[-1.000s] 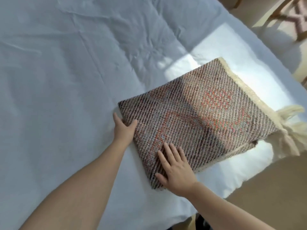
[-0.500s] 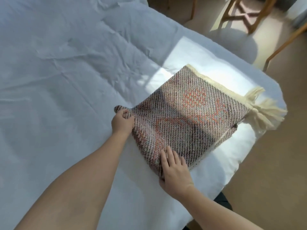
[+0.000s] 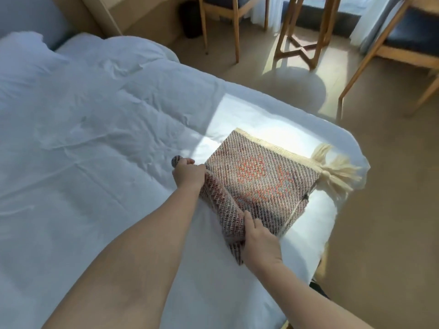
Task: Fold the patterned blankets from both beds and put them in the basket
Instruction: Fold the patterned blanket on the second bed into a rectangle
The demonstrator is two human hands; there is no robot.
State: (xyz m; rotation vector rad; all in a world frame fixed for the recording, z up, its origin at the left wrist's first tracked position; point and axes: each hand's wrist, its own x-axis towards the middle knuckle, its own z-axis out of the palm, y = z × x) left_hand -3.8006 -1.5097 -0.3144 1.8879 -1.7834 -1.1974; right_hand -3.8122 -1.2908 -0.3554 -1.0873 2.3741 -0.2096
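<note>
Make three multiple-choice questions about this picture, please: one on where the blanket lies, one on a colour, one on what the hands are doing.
1. Where does the patterned blanket lie?
A. On the floor
B. Near the corner of the bed
C. On a chair

2. What colour is the blanket's fringe?
A. Cream
B. Blue
C. Black

3. What are the left hand and right hand doing?
A. Resting flat, apart from the blanket
B. Pointing
C. Gripping the blanket's near edge

Answers: 1 B, white bedding surrounds it; 2 A, the pale tassels lie in the sunlight; 3 C, both hands close on the raised near edge.
</note>
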